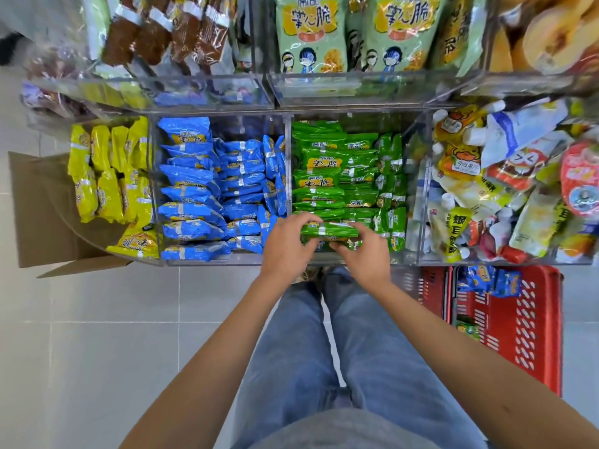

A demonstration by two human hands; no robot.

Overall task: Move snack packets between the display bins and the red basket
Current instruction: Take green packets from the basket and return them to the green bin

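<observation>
A clear bin (350,258) in the middle of the display holds several green snack packets. At its near edge both hands grip a small stack of green packets (329,231). My left hand (287,246) holds the stack's left end, fingers curled over the top. My right hand (364,251) holds the right end from below and the side. The red basket (512,328) stands on the floor at the right, under the display, with blue packets (492,280) and a green one (468,330) inside.
Left of the green bin sit a bin of blue packets (210,189) and yellow packets (110,176) over a cardboard box (42,215). A bin of mixed pouches (505,186) is at the right. Larger bags fill the upper shelf (324,37). My legs stand on grey floor tiles (113,335).
</observation>
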